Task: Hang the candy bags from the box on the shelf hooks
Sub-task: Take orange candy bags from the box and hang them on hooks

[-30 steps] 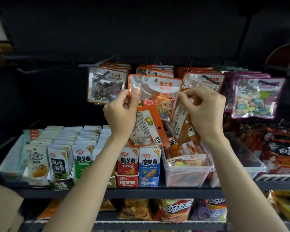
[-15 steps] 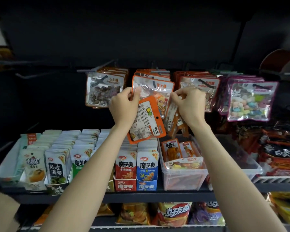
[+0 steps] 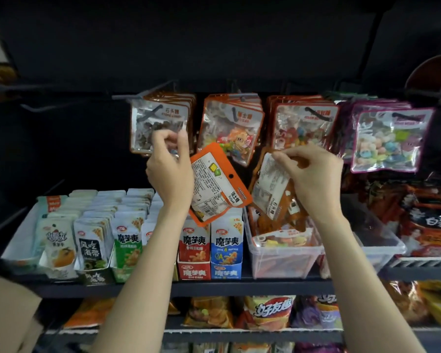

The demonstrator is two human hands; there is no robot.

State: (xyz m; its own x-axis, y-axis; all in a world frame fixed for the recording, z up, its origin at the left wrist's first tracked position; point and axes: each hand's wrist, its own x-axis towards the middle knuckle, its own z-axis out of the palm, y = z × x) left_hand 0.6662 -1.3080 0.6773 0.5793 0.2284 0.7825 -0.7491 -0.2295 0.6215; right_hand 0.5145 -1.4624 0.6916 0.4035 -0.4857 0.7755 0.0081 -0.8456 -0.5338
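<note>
My left hand (image 3: pixel 169 171) is raised in front of the hanging stone-candy bags (image 3: pixel 161 121), fingers curled, and grips an orange candy bag (image 3: pixel 218 184) that tilts with its printed back toward me. My right hand (image 3: pixel 315 174) pinches the top of a small bunch of orange candy bags (image 3: pixel 273 192) just above the clear plastic box (image 3: pixel 283 261), which holds more bags. An orange-rimmed sugar bag (image 3: pixel 232 126) hangs at the front of the middle hook (image 3: pixel 245 98), free of both hands.
More bags hang on the right: orange-rimmed ones (image 3: pixel 303 123) and purple-rimmed ones (image 3: pixel 390 138). A bare hook (image 3: pixel 49 107) sticks out at the far left. Snack cartons (image 3: pixel 209 250) and pouches (image 3: pixel 92 240) fill the shelf (image 3: pixel 214 286) below.
The sugar bag that both hands held up now hangs on the middle hook. Both hands have let go of it and drawn apart, the left toward the stone-candy bags, the right lower.
</note>
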